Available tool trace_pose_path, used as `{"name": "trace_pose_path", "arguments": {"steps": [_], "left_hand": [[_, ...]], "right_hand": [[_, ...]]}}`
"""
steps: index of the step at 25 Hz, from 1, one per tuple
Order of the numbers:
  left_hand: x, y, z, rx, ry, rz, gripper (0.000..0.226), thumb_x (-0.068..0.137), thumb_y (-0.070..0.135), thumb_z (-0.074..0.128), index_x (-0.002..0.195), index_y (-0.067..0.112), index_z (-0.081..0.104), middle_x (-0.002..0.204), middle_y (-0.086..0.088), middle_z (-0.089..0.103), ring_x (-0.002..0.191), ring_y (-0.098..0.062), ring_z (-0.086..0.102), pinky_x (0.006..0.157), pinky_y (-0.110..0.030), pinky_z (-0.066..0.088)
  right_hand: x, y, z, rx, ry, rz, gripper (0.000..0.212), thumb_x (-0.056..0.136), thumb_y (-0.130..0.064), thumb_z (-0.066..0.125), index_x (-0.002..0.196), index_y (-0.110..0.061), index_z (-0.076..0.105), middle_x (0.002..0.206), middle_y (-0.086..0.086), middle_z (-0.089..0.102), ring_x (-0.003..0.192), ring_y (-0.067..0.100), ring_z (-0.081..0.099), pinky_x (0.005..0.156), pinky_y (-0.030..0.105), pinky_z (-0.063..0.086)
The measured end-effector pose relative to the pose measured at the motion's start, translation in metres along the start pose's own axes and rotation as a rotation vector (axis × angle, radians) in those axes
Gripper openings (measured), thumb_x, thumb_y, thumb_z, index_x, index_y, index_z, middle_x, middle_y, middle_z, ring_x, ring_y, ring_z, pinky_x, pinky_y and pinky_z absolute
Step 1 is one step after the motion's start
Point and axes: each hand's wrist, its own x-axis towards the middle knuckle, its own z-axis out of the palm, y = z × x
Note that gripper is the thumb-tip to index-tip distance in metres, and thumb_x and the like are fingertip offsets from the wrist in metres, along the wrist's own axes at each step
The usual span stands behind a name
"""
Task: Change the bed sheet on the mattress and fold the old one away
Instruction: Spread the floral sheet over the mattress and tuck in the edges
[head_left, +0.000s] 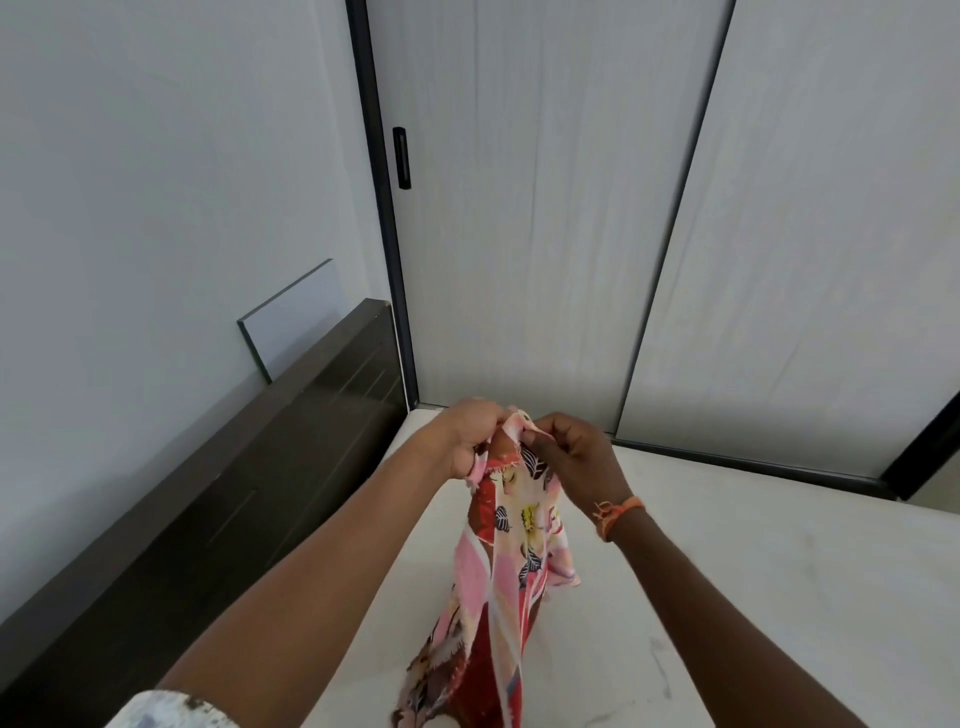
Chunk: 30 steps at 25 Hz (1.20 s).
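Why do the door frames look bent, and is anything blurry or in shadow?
Head view: the wide-angle lens bows the door frame; the headboard looks slightly smeared; soft, even light, the right hand darker than the left hand; no glare.

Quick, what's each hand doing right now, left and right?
Left hand: closed, gripping the top edge of the floral bed sheet.
Right hand: closed, pinching the same edge.
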Motion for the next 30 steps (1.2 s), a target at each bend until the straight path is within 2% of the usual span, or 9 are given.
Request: {"name": "trace_pose_path", "arguments": {"steps": [4,6,12,15,18,20,23,25,30], "left_hand": [[-0.008,0.009,-0.023,-0.031,0.126,0.083,0.050,0.101,0.006,0.044,0.057,0.006,0.068,0.059,-0.016,0.059,0.049,-0.023,0.058,0.051,-0.025,0.052],[-0.013,0.016,-0.039,-0.087,0.182,0.124,0.045,0.101,0.004,0.042,0.062,0.003,0.064,0.069,-0.019,0.059,0.058,-0.024,0.057,0.054,-0.026,0.052],[-0.015,0.035,-0.049,-0.216,0.353,0.162,0.023,0.102,0.006,0.044,0.082,0.002,0.053,0.088,-0.017,0.057,0.075,-0.029,0.060,0.070,-0.046,0.058],[-0.012,0.040,-0.029,-0.263,0.324,0.237,0.026,0.102,0.005,0.044,0.078,0.006,0.054,0.082,-0.014,0.053,0.071,-0.024,0.056,0.077,-0.042,0.056],[-0.013,0.047,-0.008,-0.219,0.273,0.327,0.024,0.103,0.011,0.047,0.082,0.011,0.058,0.081,-0.012,0.057,0.072,-0.025,0.058,0.066,-0.033,0.052],[-0.012,0.052,0.002,-0.193,0.204,0.365,0.021,0.102,0.011,0.049,0.086,0.011,0.061,0.082,-0.013,0.060,0.070,-0.024,0.059,0.066,-0.032,0.053],[-0.012,0.057,0.005,-0.138,0.173,0.404,0.017,0.102,0.011,0.049,0.092,0.009,0.063,0.092,-0.016,0.063,0.073,-0.025,0.061,0.070,-0.032,0.056],[-0.013,0.059,-0.001,-0.142,0.186,0.451,0.012,0.101,0.012,0.051,0.109,0.006,0.058,0.107,-0.018,0.061,0.078,-0.022,0.060,0.072,-0.033,0.055],[-0.021,0.020,0.004,-0.162,0.142,0.514,0.069,0.087,0.033,0.073,0.133,0.021,0.023,0.116,-0.010,0.054,0.100,-0.022,0.063,0.093,-0.045,0.056]], "right_hand": [[0.004,0.020,-0.035,-0.216,-0.138,-0.104,0.011,0.091,-0.002,0.061,0.087,-0.007,0.070,0.078,-0.004,0.068,0.068,0.003,0.062,0.064,0.011,0.044],[0.003,0.058,-0.063,-0.425,-0.104,-0.080,0.011,0.086,-0.002,0.063,0.087,-0.008,0.072,0.080,0.002,0.071,0.074,0.014,0.066,0.065,0.017,0.041],[-0.030,0.136,-0.109,-0.718,0.075,0.735,0.013,0.081,-0.017,0.066,0.093,-0.020,0.071,0.101,0.011,0.070,0.101,0.033,0.064,0.085,0.036,0.047],[-0.022,0.110,-0.077,-0.486,0.063,0.547,0.028,0.081,-0.015,0.073,0.108,-0.012,0.070,0.104,0.009,0.071,0.102,0.027,0.065,0.090,0.029,0.045],[-0.012,0.028,-0.033,-0.056,-0.231,0.305,0.037,0.087,-0.042,0.067,0.120,-0.025,0.063,0.110,-0.006,0.068,0.099,0.006,0.064,0.089,0.025,0.051],[-0.010,-0.007,-0.007,-0.032,-0.315,0.154,0.032,0.087,-0.048,0.064,0.117,-0.036,0.058,0.109,-0.014,0.065,0.097,0.002,0.063,0.084,0.023,0.054],[0.000,-0.019,0.006,-0.204,-0.115,-0.073,0.018,0.093,-0.026,0.062,0.108,-0.018,0.067,0.101,-0.006,0.070,0.089,0.014,0.068,0.077,0.030,0.057],[0.009,-0.021,-0.004,-0.176,-0.072,-0.018,0.019,0.096,-0.021,0.056,0.094,-0.008,0.070,0.084,0.001,0.070,0.075,0.019,0.068,0.068,0.037,0.058],[0.038,-0.041,-0.020,0.350,0.225,0.478,0.050,0.097,-0.049,0.046,0.078,-0.009,0.067,0.051,0.002,0.055,0.041,0.012,0.049,0.044,0.022,0.039]]}}
